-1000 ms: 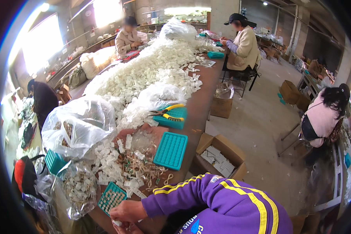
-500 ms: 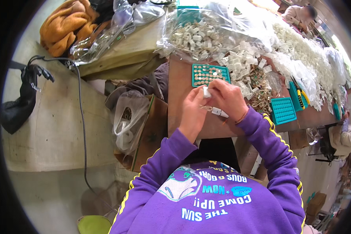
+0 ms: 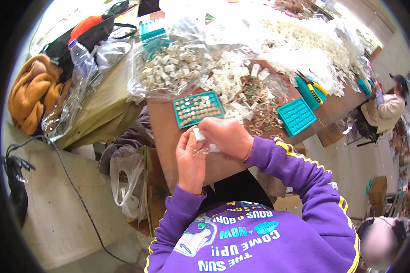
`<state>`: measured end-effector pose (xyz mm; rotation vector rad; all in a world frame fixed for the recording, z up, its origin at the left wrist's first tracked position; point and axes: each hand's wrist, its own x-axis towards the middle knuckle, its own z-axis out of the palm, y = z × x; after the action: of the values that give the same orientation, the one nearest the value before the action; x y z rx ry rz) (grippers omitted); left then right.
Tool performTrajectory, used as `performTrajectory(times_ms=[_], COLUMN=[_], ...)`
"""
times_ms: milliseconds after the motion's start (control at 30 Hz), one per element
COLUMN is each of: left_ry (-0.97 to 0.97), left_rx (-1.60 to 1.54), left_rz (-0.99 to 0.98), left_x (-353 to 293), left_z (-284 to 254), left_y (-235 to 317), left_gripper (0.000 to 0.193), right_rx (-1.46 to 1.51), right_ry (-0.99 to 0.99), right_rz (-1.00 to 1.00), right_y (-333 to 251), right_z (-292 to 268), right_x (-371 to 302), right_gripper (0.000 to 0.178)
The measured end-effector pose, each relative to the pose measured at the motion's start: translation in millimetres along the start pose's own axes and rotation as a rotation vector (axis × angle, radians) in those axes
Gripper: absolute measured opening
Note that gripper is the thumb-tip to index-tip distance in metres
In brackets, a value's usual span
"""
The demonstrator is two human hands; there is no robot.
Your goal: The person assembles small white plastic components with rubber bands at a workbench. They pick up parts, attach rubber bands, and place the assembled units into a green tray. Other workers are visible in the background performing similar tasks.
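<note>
My left hand [image 3: 190,159] is closed on a small white plastic piece [image 3: 198,134], held up between thumb and fingers. Close against it, my right hand [image 3: 227,137] is bent over the same piece, its fingertips partly hidden. A thin wire hangs below the left fingers, and a second white piece [image 3: 213,148] shows under the right hand. Just beyond both hands lies a teal tray [image 3: 174,109] with rows of small round metallic discs. Further right, loose white plastic parts [image 3: 232,75] are heaped beside a tangle of thin wires with metal ends [image 3: 263,102].
A second teal tray [image 3: 297,117] with bare pockets lies right, near yellow-handled pliers [image 3: 315,89]. Clear bags [image 3: 168,68] of white parts cover the far table. To the left are an orange cloth [image 3: 32,91], a plastic bottle [image 3: 79,54] and a cardboard box [image 3: 157,186]. Other people sit at the right.
The view has turned, so the table and trays appear further left and lower. Both hands stay together around the white piece; the right hand now covers more of the second piece.
</note>
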<state>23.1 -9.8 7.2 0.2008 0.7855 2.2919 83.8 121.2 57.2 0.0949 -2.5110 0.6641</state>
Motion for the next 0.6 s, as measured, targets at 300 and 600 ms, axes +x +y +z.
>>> performTrajectory(times_ms=[300, 600], left_ry=[0.074, -0.251], left_rx=[0.166, 1.278], left_rz=[0.12, 1.353], left_x=[-5, 20], left_z=[7, 64], left_y=[1, 110], left_gripper=[0.023, 0.033], right_rx=[-0.001, 0.236], right_ry=[0.062, 0.409], right_rz=[-0.107, 0.004], right_y=[-3, -38], right_z=[-15, -52], right_x=[5, -51], right_gripper=[0.021, 0.008])
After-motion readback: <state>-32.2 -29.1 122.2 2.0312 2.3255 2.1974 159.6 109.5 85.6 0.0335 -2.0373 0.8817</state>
